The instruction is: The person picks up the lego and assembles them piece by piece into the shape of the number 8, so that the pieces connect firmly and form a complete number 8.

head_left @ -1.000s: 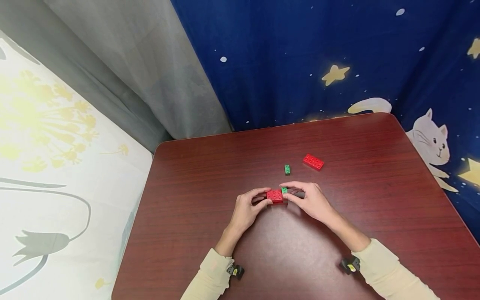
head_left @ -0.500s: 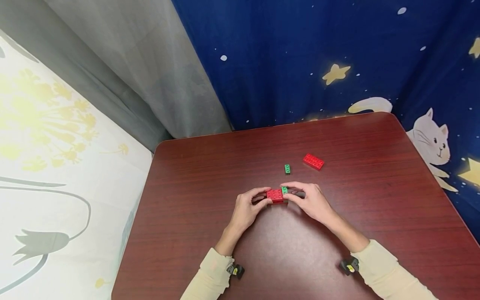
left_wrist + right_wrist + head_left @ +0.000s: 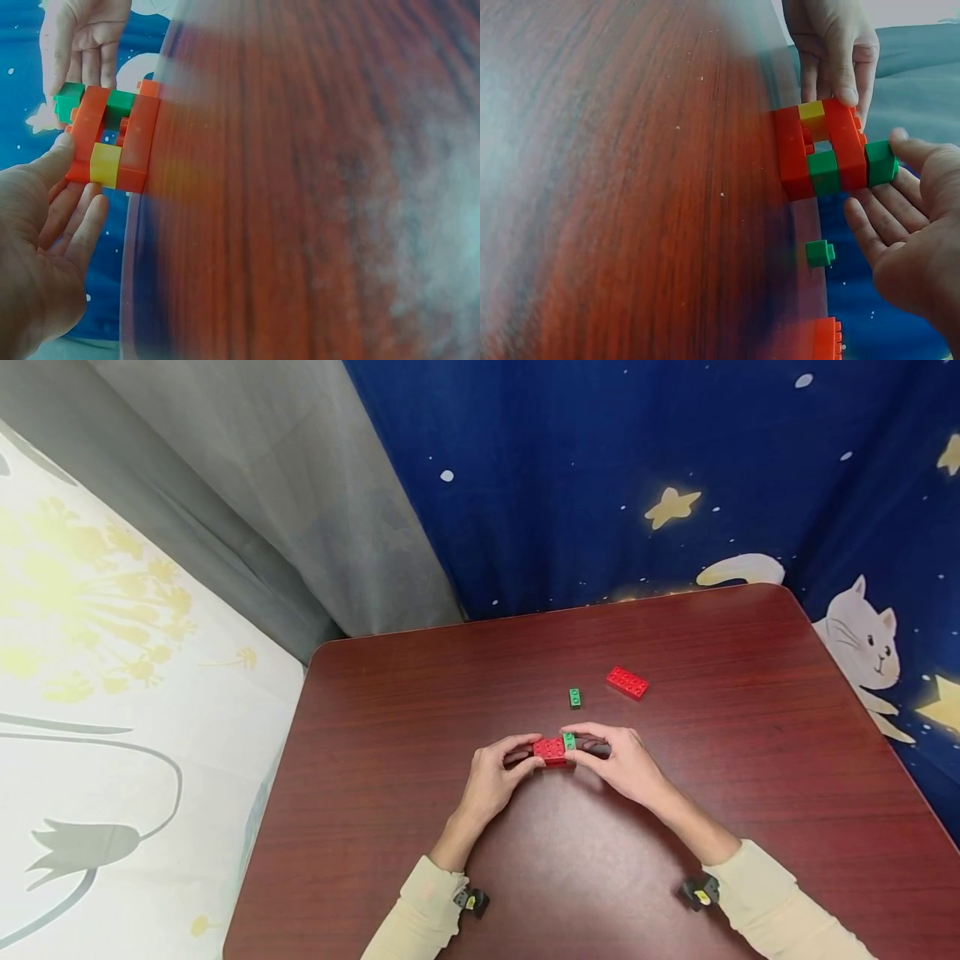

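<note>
Below and right of the head view's centre, the left hand (image 3: pixel 491 775) pinches the stack (image 3: pixel 548 751), the right hand (image 3: pixel 628 766) the green brick (image 3: pixel 569 741) atop its right end; uneven pressing could tilt it or split the stack.

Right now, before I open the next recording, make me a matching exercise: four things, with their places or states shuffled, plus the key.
1. Left hand
2. Right hand
3. Yellow brick
4. Loose green brick

A. Left of the loose red brick, head view
B. Pinching the top green brick
C. Holding the upper red brick
D. Between upper and lower red bricks

Pairs: 1-C, 2-B, 3-D, 4-A
</note>
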Demonstrator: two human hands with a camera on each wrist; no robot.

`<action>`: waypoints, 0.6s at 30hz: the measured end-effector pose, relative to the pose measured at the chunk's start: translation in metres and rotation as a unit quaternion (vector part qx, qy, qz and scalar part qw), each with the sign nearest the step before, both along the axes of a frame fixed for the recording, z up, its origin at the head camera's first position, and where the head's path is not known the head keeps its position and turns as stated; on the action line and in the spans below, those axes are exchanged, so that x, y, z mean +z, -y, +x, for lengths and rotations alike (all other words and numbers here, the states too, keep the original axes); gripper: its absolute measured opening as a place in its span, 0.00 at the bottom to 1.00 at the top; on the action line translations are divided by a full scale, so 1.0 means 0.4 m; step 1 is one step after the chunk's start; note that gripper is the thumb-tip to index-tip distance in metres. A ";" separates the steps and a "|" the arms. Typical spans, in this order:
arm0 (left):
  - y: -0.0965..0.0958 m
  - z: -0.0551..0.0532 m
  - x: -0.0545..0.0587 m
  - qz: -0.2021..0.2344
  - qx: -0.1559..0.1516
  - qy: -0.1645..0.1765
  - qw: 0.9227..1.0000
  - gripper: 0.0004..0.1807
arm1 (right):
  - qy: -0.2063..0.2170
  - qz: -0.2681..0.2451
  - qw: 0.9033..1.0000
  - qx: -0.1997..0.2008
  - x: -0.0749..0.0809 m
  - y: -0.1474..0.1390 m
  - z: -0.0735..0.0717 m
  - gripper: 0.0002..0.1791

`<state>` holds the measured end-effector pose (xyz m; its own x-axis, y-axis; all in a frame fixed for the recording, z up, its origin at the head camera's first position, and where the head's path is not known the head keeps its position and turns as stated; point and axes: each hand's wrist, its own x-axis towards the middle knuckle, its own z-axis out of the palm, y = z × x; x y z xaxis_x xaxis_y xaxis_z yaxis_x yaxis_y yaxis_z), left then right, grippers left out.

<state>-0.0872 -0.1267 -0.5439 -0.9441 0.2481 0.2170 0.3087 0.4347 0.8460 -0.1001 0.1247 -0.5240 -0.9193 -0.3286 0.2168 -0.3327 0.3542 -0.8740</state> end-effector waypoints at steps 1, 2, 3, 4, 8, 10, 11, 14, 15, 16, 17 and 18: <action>0.000 0.000 0.000 0.000 0.000 0.000 1.000 0.21 | 0.001 -0.001 1.000 0.000 -0.001 0.000 0.001 0.21; 0.000 0.000 -0.001 0.000 0.000 0.001 1.000 0.21 | 0.000 -0.002 1.000 -0.001 -0.003 0.001 0.001 0.21; 0.000 0.000 -0.002 0.000 0.001 0.001 1.000 0.21 | -0.001 -0.002 1.000 -0.003 -0.006 0.002 0.001 0.21; 0.000 0.000 -0.002 0.000 0.001 0.001 1.000 0.21 | -0.005 -0.001 1.000 -0.005 -0.008 0.003 0.001 0.21; -0.001 0.000 0.000 0.001 0.000 0.001 1.000 0.21 | -0.019 0.001 1.000 -0.017 -0.015 0.008 0.001 0.19; -0.001 0.000 0.001 0.000 0.000 0.001 1.000 0.21 | -0.024 0.001 1.000 -0.020 -0.016 0.010 0.002 0.19; -0.001 0.000 0.001 -0.001 0.000 0.001 1.000 0.21 | -0.026 0.001 0.999 -0.021 -0.016 0.010 0.002 0.19; 0.000 0.000 0.002 -0.002 0.000 0.002 1.000 0.21 | -0.034 -0.001 0.999 -0.019 -0.018 0.012 0.002 0.19; 0.000 0.000 0.002 -0.003 0.000 0.003 1.000 0.21 | -0.035 -0.001 0.999 -0.019 -0.019 0.012 0.002 0.19; 0.000 0.000 0.003 -0.003 0.000 0.004 1.000 0.21 | -0.036 -0.002 0.999 -0.019 -0.020 0.012 0.002 0.19; 0.000 0.000 0.002 -0.003 0.000 0.006 1.000 0.21 | -0.038 -0.003 0.999 -0.019 -0.021 0.012 0.002 0.19; 0.000 0.000 0.002 -0.003 -0.001 0.007 1.000 0.21 | -0.038 -0.003 0.999 -0.019 -0.022 0.011 0.002 0.19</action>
<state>-0.0871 -0.1267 -0.5431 -0.9468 0.2503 0.2025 0.2975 0.4395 0.8475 -0.0992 0.1201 -0.5327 -0.9118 -0.2922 0.2887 -0.3849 0.3625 -0.8488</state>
